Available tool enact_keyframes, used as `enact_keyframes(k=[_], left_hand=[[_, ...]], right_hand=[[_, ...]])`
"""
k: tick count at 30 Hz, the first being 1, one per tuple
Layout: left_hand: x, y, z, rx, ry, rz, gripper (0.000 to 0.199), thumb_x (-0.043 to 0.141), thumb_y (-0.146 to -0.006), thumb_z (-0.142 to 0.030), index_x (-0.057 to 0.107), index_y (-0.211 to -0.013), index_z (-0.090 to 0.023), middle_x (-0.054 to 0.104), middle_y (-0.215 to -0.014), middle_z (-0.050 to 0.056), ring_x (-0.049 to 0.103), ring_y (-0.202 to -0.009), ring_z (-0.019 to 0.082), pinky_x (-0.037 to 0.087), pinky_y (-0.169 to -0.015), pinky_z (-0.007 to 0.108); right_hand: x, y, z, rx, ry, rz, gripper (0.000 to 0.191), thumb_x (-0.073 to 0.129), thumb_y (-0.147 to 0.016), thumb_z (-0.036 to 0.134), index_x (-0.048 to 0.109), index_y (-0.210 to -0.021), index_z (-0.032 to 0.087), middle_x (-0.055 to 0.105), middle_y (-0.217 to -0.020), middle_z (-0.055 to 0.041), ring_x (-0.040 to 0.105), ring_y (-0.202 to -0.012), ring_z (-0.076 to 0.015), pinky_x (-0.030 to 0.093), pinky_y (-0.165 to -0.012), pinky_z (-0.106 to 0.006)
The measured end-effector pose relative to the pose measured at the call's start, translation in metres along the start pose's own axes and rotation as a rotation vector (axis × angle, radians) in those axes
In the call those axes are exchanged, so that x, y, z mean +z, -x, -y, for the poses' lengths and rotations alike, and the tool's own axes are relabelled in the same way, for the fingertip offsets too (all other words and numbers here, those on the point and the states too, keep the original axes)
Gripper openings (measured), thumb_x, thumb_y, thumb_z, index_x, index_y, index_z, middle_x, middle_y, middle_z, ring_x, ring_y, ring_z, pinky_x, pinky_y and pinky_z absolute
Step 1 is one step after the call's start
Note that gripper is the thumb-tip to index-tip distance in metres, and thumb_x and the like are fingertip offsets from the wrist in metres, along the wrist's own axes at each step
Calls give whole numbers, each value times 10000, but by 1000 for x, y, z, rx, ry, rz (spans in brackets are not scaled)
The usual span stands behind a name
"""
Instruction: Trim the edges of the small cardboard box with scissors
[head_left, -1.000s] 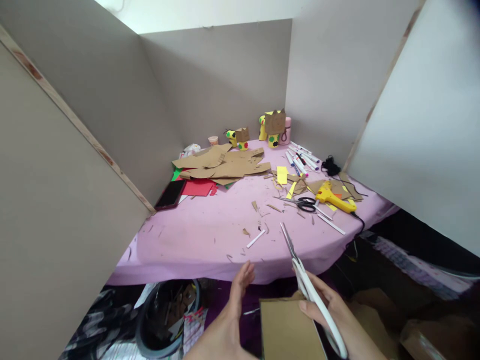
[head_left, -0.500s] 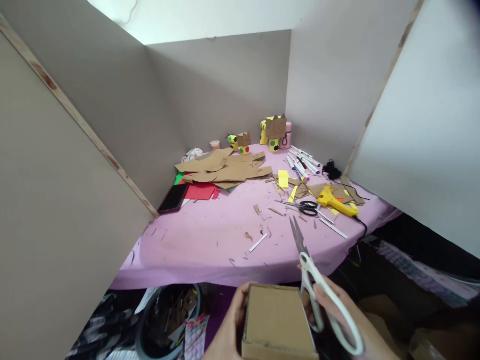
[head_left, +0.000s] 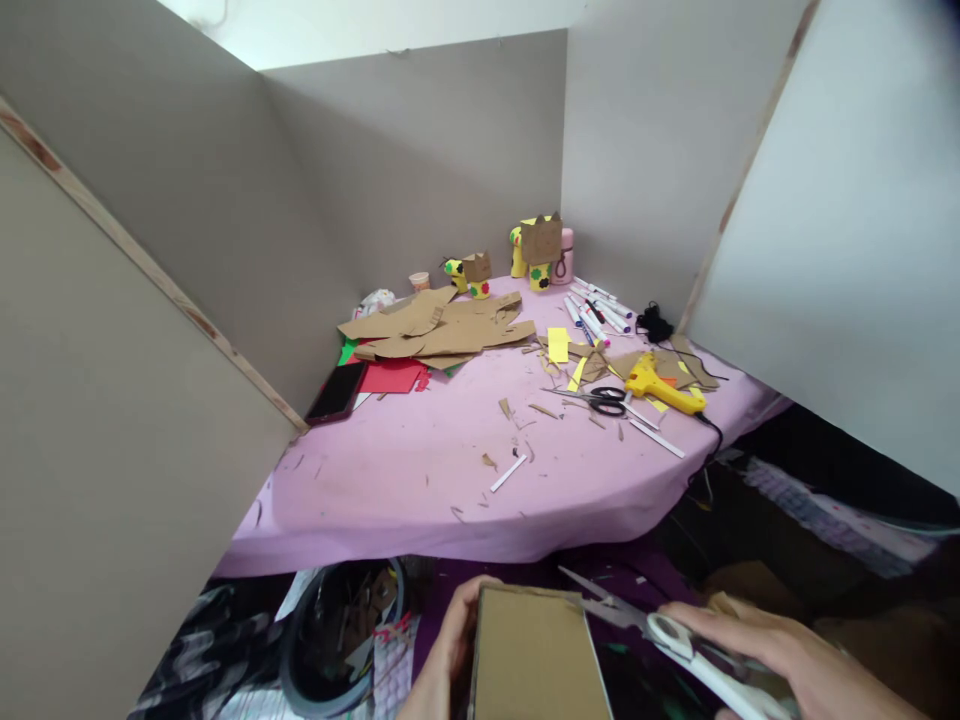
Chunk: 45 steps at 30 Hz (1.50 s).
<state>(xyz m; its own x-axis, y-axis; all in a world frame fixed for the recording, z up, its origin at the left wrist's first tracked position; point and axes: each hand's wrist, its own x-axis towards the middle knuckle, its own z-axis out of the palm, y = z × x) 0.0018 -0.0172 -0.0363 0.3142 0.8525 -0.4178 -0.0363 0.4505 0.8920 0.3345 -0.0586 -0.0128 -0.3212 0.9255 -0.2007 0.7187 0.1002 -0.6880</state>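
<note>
My left hand (head_left: pixel 454 640) is closed around the left side of a brown cardboard box (head_left: pixel 534 655), low in the view and in front of the table edge. White-handled scissors (head_left: pixel 694 650) are in my right hand (head_left: pixel 787 650), to the right of the box. Their blades are parted and point left, with the lower blade's tip close to the box's upper right corner; whether it touches, I cannot tell. The lower part of the box and some of my right fingers are out of frame or hidden.
On the pink-covered table (head_left: pixel 390 480) lie cardboard pieces (head_left: pixel 450 330), a phone (head_left: pixel 337 392), black scissors (head_left: pixel 606 401), a yellow glue gun (head_left: pixel 664 385), several markers (head_left: pixel 596 315) and scraps. Decorated yellow figures (head_left: pixel 540 255) stand at the back. A bin (head_left: pixel 289 650) sits below, left.
My right hand has swung the scissors from pointing up to pointing left, blades now by the box's corner. The box has shifted slightly left and down.
</note>
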Motion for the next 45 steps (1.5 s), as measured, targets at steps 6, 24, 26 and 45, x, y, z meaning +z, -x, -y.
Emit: enact_keyframes(k=[6, 24, 26, 45], left_hand=[[-3, -21, -4, -27, 3, 11, 245, 651, -700, -427, 626, -694, -183, 587, -675, 16, 605, -860, 254, 443, -893, 413], [1, 6, -22, 42, 8, 38, 158, 655, -758, -348, 671, -787, -193, 644, -786, 26, 604, -910, 235, 416, -957, 413], [1, 5, -21, 44, 8, 39, 154, 655, -759, -343, 675, -792, -194, 650, -795, 25, 608, -901, 231, 419, -956, 413], [3, -7, -17, -47, 109, 46, 87, 695, -704, -267, 680, -708, -181, 686, -731, 14, 631, -765, 201, 460, -837, 371]], right_hand=[[-7, 0, 10, -13, 60, 31, 564, 709, -661, 359, 628, -1218, 332, 660, -1218, -104, 588, -1129, -412, 488, -914, -522], [-9, 1, -1, -38, -27, -159, 582, 795, -555, 252, 699, -1111, 393, 743, -1058, -23, 682, -939, -296, 548, -799, -307], [-13, -2, 7, -42, 5, -89, 550, 779, -620, 302, 675, -1152, 391, 732, -1070, -36, 678, -936, -289, 541, -816, -324], [-13, -6, 8, -158, 123, -69, 467, 670, -761, 277, 632, -1218, 366, 736, -1022, -82, 697, -891, -278, 551, -805, -358]])
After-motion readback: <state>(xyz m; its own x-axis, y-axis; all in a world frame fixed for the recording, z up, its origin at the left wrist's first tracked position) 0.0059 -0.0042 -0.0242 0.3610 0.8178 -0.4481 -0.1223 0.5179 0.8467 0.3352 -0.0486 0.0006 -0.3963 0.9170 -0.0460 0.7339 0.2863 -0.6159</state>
